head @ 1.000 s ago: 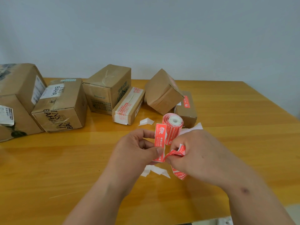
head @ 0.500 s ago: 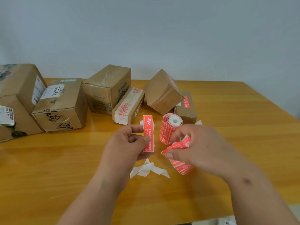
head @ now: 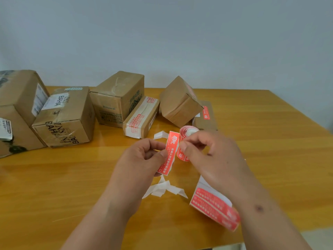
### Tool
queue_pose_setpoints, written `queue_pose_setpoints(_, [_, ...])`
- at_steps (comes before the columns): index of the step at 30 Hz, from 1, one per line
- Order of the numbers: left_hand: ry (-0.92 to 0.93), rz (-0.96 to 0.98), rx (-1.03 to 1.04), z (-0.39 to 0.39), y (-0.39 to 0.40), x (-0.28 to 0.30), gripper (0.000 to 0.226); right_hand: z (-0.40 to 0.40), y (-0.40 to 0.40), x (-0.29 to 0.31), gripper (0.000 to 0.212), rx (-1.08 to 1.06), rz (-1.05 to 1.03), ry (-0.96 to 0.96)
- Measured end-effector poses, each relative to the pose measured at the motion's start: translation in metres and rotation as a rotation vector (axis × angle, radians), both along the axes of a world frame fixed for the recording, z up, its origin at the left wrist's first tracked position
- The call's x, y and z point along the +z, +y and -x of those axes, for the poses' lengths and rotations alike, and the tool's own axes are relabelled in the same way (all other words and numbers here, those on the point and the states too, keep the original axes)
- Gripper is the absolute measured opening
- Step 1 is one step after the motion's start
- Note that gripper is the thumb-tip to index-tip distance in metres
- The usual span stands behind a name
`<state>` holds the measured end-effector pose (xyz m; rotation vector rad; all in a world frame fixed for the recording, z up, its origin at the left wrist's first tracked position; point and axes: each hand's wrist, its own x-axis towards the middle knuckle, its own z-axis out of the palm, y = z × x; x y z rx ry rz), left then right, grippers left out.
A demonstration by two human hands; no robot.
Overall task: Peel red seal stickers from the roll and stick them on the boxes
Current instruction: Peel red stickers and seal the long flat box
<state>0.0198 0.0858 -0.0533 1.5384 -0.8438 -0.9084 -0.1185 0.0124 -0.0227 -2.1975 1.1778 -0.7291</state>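
At the centre of the frame the left hand (head: 142,159) pinches a single red seal sticker (head: 168,153) between thumb and curled fingers, holding it nearly upright with its white printed characters facing the camera; the sticker's lower end hangs free below the thumb. Just right of it the right hand (head: 210,156) has its fingers curled with thumb and forefinger drawn close together near the sticker's upper edge; motion blur makes it hard to tell whether they actually pinch anything. The sticker roll (head: 187,139) stands behind the right hand on the table (head: 270,141), largely hidden by the fingers, only its top rim, pale core and a patch of red side showing. A loose strip of stickers (head: 214,206) trails at lower right beneath the right wrist, blurred, its printing unreadable and its link to the roll concealed. White backing scraps (head: 162,189) lie crumpled on the wood below the hands; another scrap (head: 160,135) lies just above the left hand. Cardboard boxes line the far edge: a large box (head: 16,105) cut off at the left border, a box marked BAHA (head: 66,120), a taller box (head: 117,98), a slim box (head: 142,116) with red print, a tilted box (head: 178,103) leaning on a flat box (head: 207,116) that carries a red seal and is mostly hidden.
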Motion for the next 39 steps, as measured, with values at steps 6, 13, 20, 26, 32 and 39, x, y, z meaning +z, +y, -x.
queue_pose_setpoints(6, [-0.015,0.029,-0.009,0.001,0.003,0.002,0.005,-0.005,0.005,-0.002,0.017,0.048,-0.160,-0.062])
queue_pose_setpoints(13, [0.045,0.026,-0.043,0.001,0.006,0.005,0.006,-0.007,0.009,0.001,0.022,0.075,-0.273,-0.165])
queue_pose_setpoints(20, [-0.155,0.050,-0.104,0.002,0.009,0.003,0.010,-0.007,0.010,0.000,0.023,0.076,-0.264,-0.184])
queue_pose_setpoints(26, [-0.300,0.142,-0.075,0.003,0.012,0.007,0.019,-0.008,0.010,-0.001,0.021,0.076,-0.217,-0.189])
queue_pose_setpoints(32, [-0.390,0.113,-0.084,-0.002,0.012,0.011,0.007,-0.007,0.010,-0.001,0.019,0.146,-0.125,-0.164])
queue_pose_setpoints(39, [-0.454,0.093,-0.050,-0.005,0.011,0.013,0.012,-0.008,0.008,-0.009,0.015,0.219,-0.011,-0.148])
